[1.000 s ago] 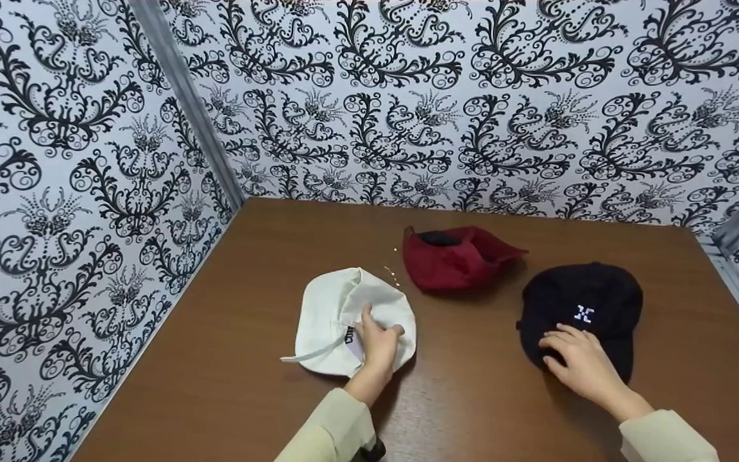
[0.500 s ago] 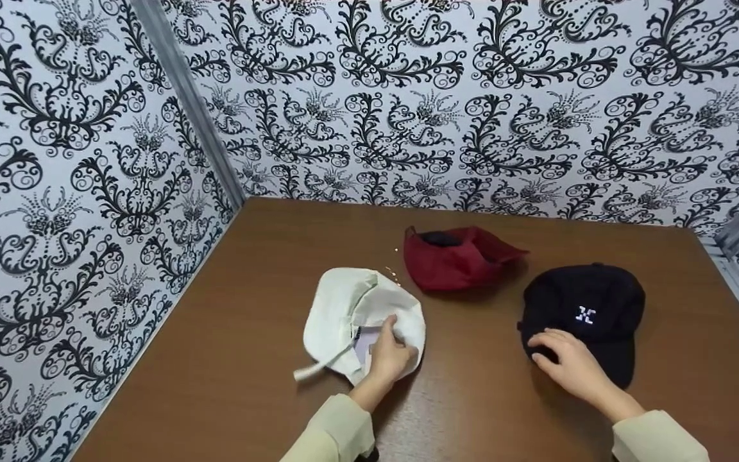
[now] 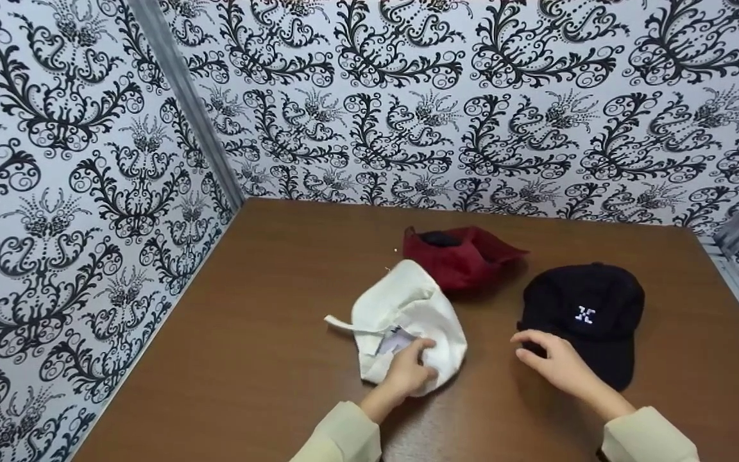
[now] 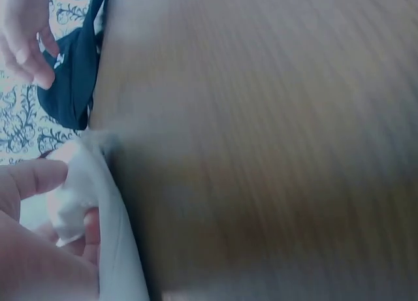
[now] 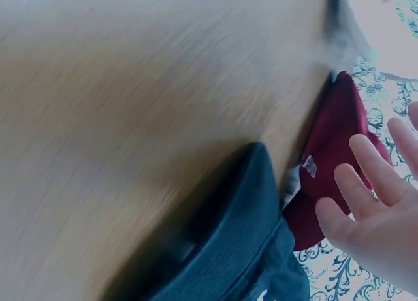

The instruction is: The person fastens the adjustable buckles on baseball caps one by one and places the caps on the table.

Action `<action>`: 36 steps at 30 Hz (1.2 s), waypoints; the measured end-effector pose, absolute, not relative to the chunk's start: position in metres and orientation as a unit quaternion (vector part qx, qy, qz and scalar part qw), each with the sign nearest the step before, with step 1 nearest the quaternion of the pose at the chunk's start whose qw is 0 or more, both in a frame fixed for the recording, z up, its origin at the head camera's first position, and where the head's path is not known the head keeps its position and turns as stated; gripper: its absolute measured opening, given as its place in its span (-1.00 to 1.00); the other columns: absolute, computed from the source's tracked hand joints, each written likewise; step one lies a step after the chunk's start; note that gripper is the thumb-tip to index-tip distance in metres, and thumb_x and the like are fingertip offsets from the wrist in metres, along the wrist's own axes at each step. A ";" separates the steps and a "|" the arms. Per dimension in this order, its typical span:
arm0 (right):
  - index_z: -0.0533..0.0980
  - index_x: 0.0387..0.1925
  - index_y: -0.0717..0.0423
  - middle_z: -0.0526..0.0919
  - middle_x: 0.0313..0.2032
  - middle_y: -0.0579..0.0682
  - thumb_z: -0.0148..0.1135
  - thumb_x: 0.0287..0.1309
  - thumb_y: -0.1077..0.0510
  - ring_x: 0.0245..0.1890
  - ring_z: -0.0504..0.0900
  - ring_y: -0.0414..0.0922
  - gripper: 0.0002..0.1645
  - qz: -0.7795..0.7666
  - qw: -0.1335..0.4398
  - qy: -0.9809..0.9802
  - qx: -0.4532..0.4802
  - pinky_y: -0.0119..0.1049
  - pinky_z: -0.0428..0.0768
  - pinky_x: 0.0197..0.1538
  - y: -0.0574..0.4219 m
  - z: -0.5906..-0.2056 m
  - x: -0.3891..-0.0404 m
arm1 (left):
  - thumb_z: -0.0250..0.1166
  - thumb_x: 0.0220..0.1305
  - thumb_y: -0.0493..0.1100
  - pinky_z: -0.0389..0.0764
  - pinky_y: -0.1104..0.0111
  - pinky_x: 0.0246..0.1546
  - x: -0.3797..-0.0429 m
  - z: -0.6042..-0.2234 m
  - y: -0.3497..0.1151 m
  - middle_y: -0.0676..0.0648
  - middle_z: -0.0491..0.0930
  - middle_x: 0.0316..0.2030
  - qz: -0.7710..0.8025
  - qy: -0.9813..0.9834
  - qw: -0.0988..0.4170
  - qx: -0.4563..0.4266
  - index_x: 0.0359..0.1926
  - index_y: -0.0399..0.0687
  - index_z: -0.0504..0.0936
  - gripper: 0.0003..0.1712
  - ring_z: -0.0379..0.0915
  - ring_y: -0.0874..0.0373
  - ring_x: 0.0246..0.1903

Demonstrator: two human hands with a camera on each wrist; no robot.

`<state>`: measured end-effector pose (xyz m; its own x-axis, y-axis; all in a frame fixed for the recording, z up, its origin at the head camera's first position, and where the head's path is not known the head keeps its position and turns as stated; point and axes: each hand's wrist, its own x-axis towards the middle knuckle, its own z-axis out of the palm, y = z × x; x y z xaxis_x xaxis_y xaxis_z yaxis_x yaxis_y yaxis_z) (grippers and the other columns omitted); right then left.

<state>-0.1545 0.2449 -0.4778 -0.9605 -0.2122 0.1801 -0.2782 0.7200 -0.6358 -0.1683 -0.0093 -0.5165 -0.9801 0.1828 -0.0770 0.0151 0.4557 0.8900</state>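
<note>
A white cap [image 3: 401, 301] lies upturned in the middle of the table, its inside and loose strap showing in the head view. My left hand [image 3: 411, 371] reaches into its opening and grips the fabric; the left wrist view has the thumb on one side and curled fingers [image 4: 91, 232] within the cap [image 4: 121, 242]. Over the brim side of a black cap [image 3: 584, 298] with a small white emblem is my right hand [image 3: 552, 362]. Its fingers [image 5: 372, 164] are spread and hold nothing in the right wrist view. That cap sits crown up.
A dark red cap [image 3: 450, 263] lies on its side behind the white cap, close against it in the head view. Patterned walls [image 3: 408, 115] enclose the brown table [image 3: 235, 359] at the back and sides.
The white cap has moved right and turned, carried by my left hand. My right hand has drawn left off the black cap's front. The red and black caps have stayed put.
</note>
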 end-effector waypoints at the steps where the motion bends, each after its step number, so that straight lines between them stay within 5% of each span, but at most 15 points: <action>1: 0.53 -0.23 0.09 0.61 -0.19 0.02 0.17 0.03 0.19 -0.13 0.51 -0.11 -0.79 0.359 0.043 -0.923 0.133 -0.20 0.44 -0.07 0.244 -0.476 -0.155 | 0.25 -0.29 -0.47 0.41 0.41 -0.33 -0.167 -0.516 -0.008 -0.10 0.53 -0.26 0.513 0.851 0.086 0.070 -0.10 -0.12 0.52 -0.44 0.33 0.16 -0.34; 6: 0.47 -0.16 0.21 0.59 -0.19 0.16 0.14 0.04 0.21 -0.19 0.51 -0.21 -0.72 0.402 0.025 -0.901 0.161 -0.31 0.48 -0.20 0.241 -0.472 -0.154 | 0.27 -0.29 -0.44 0.39 0.40 -0.20 -0.161 -0.514 -0.001 -0.10 0.56 -0.20 0.496 0.853 0.109 0.123 -0.18 -0.12 0.54 -0.52 0.38 0.13 -0.20; 14: 0.26 0.05 0.34 0.50 -0.13 0.34 0.13 0.07 0.16 -0.15 0.52 0.12 -0.47 0.463 -0.051 -0.867 0.176 -0.32 0.48 -0.19 0.233 -0.471 -0.154 | 0.27 -0.25 -0.45 0.37 0.46 -0.25 -0.154 -0.511 0.006 -0.08 0.55 -0.26 0.522 0.826 0.161 0.142 -0.17 -0.16 0.53 -0.53 0.33 0.21 -0.28; 20: 0.14 0.11 0.45 0.48 -0.13 0.39 0.14 0.07 0.13 -0.15 0.52 0.14 -0.32 0.470 -0.105 -0.859 0.175 -0.25 0.50 -0.20 0.231 -0.475 -0.155 | 0.29 -0.22 -0.43 0.34 0.51 -0.35 -0.148 -0.509 0.010 0.02 0.50 -0.33 0.509 0.817 0.221 0.158 -0.17 -0.13 0.54 -0.55 0.26 0.28 -0.38; 28: 0.36 -0.09 0.45 0.58 -0.26 0.23 0.11 0.08 0.22 -0.33 0.47 -0.42 -0.59 0.463 -0.089 -0.849 0.239 -0.46 0.46 -0.33 0.233 -0.483 -0.157 | 0.30 -0.18 -0.37 0.32 0.56 -0.29 -0.148 -0.505 0.013 0.09 0.51 -0.31 0.471 0.822 0.259 0.189 -0.24 -0.09 0.58 -0.65 0.26 0.36 -0.37; 36: 0.46 -0.29 0.32 0.59 -0.41 0.13 0.08 0.04 0.29 -0.49 0.44 -0.39 -0.82 0.458 -0.070 -0.869 0.175 -0.46 0.44 -0.43 0.236 -0.486 -0.163 | 0.30 -0.21 -0.40 0.33 0.52 -0.16 -0.157 -0.506 0.013 0.05 0.51 -0.18 0.496 0.811 0.252 0.180 -0.13 -0.05 0.54 -0.51 0.30 0.32 -0.23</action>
